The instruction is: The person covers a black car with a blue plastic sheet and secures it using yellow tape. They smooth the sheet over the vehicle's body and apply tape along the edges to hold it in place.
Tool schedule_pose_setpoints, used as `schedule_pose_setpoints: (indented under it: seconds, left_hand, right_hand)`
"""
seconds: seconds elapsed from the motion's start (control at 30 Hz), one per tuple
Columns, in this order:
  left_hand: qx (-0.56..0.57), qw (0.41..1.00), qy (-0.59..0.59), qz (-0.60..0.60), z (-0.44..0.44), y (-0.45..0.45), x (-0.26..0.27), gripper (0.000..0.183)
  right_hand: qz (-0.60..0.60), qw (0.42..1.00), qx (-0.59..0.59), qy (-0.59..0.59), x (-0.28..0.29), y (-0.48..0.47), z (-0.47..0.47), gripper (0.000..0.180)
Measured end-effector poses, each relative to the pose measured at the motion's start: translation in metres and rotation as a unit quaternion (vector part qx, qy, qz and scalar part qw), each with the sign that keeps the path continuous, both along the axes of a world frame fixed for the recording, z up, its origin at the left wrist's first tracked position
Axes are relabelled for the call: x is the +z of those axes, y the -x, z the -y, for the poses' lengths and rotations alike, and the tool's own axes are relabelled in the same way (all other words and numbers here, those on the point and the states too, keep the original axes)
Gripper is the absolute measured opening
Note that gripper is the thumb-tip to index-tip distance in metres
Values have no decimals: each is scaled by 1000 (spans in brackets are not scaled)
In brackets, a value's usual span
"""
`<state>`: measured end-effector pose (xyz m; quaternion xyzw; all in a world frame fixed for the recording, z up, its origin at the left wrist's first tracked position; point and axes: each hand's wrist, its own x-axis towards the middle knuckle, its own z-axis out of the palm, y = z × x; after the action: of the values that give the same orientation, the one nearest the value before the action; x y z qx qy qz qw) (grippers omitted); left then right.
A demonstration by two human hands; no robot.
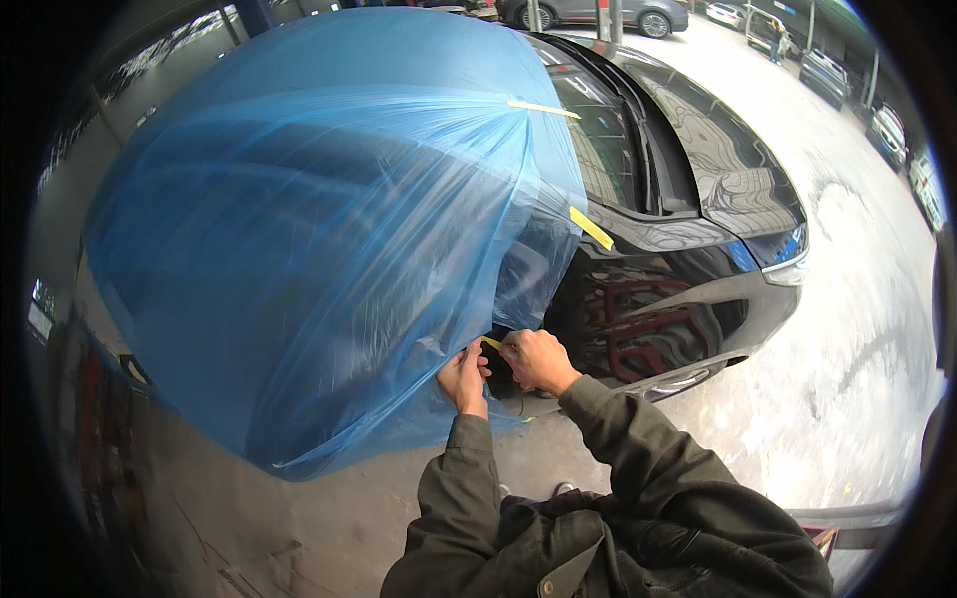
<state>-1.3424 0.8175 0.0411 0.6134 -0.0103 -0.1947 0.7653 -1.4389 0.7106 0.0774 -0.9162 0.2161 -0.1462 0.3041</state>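
Blue plastic masking film (299, 247) drapes over much of a black car (650, 284), leaving its front part bare. At the film's lower edge, my left hand (465, 375) pinches one end of a short strip of yellow masking tape (491, 342). My right hand (540, 362) grips the strip's other end, close beside the car's dark side panel. Two more strips of yellow tape, an upper one (544, 110) and a lower one (591, 228), hold the film near the windshield (594, 134). My fingers partly hide the tape between them.
A grey vehicle (598, 13) stands beyond the covered car, near posts. Several cars, one silver (888, 134), line the far right, where a person (775, 41) stands. Concrete floor (359, 516) surrounds my feet. A metal frame (262, 572) lies at the lower left.
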Motion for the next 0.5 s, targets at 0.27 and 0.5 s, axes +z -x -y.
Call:
schedule_pose_setpoints:
  seconds: [0.27, 0.5]
  left_hand:
    - [12, 1000, 5, -20, 5, 2, -4, 26]
    - [132, 991, 23, 5, 33, 34, -16, 38]
  right_hand:
    - [281, 905, -189, -257, -10, 14, -36, 26]
    - [285, 881, -180, -332, -11, 124, -9, 21]
